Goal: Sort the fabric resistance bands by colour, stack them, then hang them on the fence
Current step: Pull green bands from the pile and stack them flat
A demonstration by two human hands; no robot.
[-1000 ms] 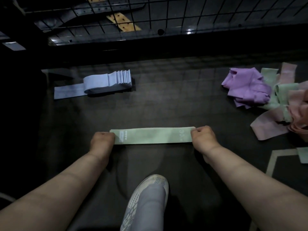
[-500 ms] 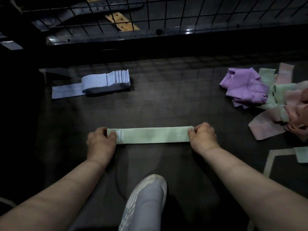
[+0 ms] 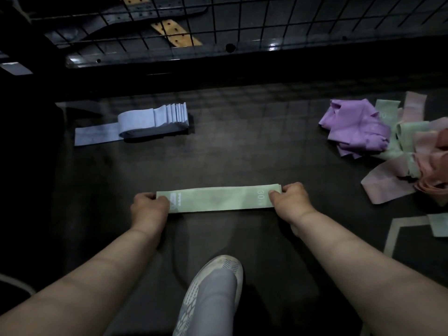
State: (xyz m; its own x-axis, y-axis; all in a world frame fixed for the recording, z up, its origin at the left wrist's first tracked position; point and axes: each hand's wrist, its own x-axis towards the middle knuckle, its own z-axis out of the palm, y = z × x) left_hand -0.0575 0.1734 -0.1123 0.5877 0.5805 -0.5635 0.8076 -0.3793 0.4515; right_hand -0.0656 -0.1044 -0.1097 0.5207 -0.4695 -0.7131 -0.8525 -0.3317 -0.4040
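A light green band (image 3: 218, 198) marked "30" lies stretched flat on the dark floor in front of me. My left hand (image 3: 150, 208) pinches its left end and my right hand (image 3: 289, 202) pinches its right end. A stack of pale blue bands (image 3: 155, 120) lies at the back left, one band sticking out toward the left. At the right sits a loose heap of purple bands (image 3: 354, 127), green bands (image 3: 407, 137) and pink bands (image 3: 388, 180). The black wire fence (image 3: 242, 20) runs across the top.
My grey and white shoe (image 3: 211, 294) points forward between my forearms. Another green band (image 3: 438, 224) lies at the right edge by a pale floor marking (image 3: 392, 236). A dark ledge below the fence borders the floor at the back.
Both hands kept hold of the green band's ends. The left hand's grip shifted from beside the end to over it. The band stayed in place.
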